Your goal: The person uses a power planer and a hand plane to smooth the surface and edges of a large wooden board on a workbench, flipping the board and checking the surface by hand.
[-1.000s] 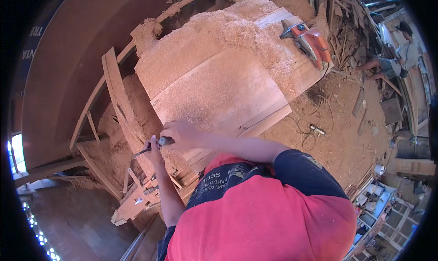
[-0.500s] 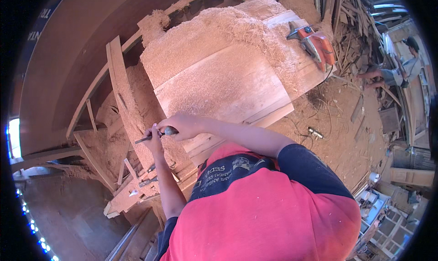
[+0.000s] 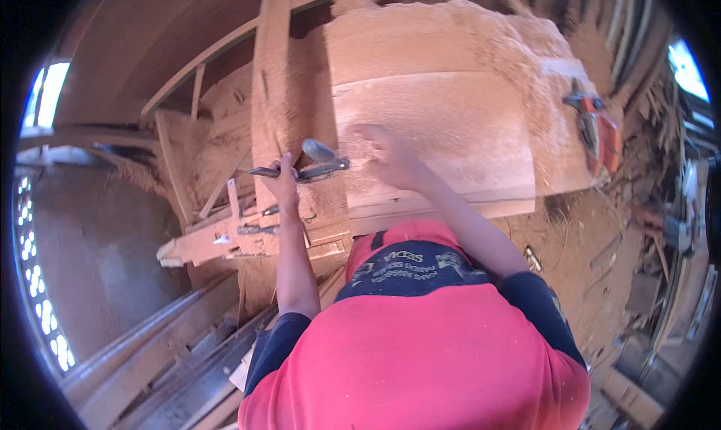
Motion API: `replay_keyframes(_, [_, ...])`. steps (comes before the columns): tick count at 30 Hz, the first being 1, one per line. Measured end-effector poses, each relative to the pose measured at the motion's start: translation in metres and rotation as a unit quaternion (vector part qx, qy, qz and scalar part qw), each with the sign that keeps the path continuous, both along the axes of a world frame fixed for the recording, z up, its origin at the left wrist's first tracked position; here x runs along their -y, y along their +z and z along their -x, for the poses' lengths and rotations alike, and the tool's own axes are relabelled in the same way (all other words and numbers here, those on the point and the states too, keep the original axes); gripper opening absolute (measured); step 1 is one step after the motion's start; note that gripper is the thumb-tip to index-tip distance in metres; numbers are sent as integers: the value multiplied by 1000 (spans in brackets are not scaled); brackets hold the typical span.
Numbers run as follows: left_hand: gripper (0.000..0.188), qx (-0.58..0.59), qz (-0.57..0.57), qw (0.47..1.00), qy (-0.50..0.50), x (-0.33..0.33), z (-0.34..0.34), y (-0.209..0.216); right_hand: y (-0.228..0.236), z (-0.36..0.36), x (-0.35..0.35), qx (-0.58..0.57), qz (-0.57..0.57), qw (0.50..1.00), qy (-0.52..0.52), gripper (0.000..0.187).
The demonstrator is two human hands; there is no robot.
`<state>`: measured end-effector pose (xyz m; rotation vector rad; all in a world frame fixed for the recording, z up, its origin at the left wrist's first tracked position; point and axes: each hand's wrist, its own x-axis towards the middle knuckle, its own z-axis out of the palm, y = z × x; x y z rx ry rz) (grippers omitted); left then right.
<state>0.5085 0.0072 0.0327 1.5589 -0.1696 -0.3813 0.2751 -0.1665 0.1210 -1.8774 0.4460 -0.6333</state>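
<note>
My left hand (image 3: 285,186) is closed round one end of a long, narrow, dark tool that looks like a metal hand plane (image 3: 319,172), with a rounded grey handle standing up from it. The tool is held over the gap between a long beam and the wide boards. My right hand (image 3: 394,163) is a little right of it, apart from it and smeared by motion. Its fingers look spread, with nothing in them. Beneath that hand lies a broad wooden panel (image 3: 443,144) dusted with fine sawdust.
An orange power tool (image 3: 601,137) rests at the panel's right end, near piled shavings (image 3: 496,32). A long beam (image 3: 272,77) runs along the left. Small tools (image 3: 255,229) lie on the bench plank nearby. Another person (image 3: 676,223) sits at the far right, blurred.
My right hand has let go of the plane's grey handle and moved off to the right. The left hand still holds the plane. The whole view has turned.
</note>
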Motion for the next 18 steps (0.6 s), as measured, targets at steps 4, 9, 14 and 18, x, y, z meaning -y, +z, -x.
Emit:
replay_keyframes(4, [36,11,3,999,33,-8,12,1,-30,92,37,-131,-70,985,-88,53])
replay_keyframes(9, [30,210,-86,973,29,-6,7,23,-50,220,58,-163,-69,947,-268,40])
replay_keyframes(14, [27,275,-197,926,168,-37,-59,11,-72,312,53,-177,-27,889,-421,33])
replay_keyframes(18, [26,-158,-95,941,282,-82,-62,-41,-119,355,24,-200,-36,811,-548,35])
